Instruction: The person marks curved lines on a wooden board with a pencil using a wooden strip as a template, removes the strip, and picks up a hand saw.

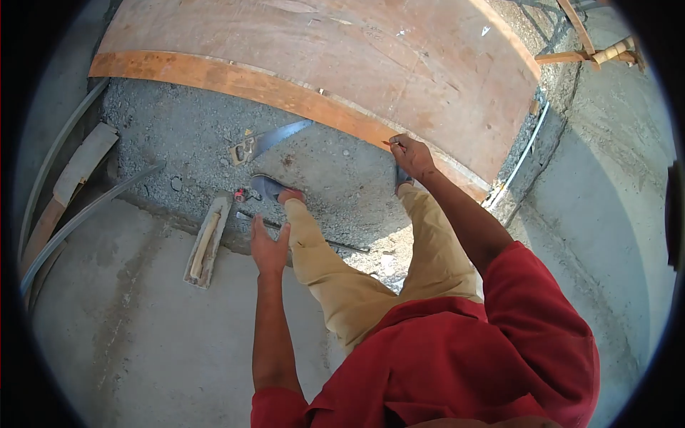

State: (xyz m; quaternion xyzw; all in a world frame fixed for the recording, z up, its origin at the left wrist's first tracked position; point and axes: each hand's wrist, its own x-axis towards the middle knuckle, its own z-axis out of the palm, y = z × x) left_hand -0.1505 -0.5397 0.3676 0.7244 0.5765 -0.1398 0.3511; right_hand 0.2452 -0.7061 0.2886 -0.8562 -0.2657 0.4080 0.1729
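Observation:
At the orange-brown edge board [285, 89] of a large plywood panel [399, 64], my right hand [412, 155] is closed on a small thin red object, perhaps a pencil, its tip at the board's face. My left hand [270, 246] hangs in the air over the ground, fingers apart, holding nothing. A handsaw [275, 139] lies on the gravel below the panel. Left of my left hand, a wooden-handled float [208, 239] lies on the concrete, and a small red and black item [241, 195] lies near my shoe.
Curved pipes [93, 217] and wood pieces [85, 160] are at the left. A thin metal bar [346, 247] lies near my feet. At the right, a white pipe [526, 153] runs beside the panel, and wooden sticks [585, 53] stand at the top right.

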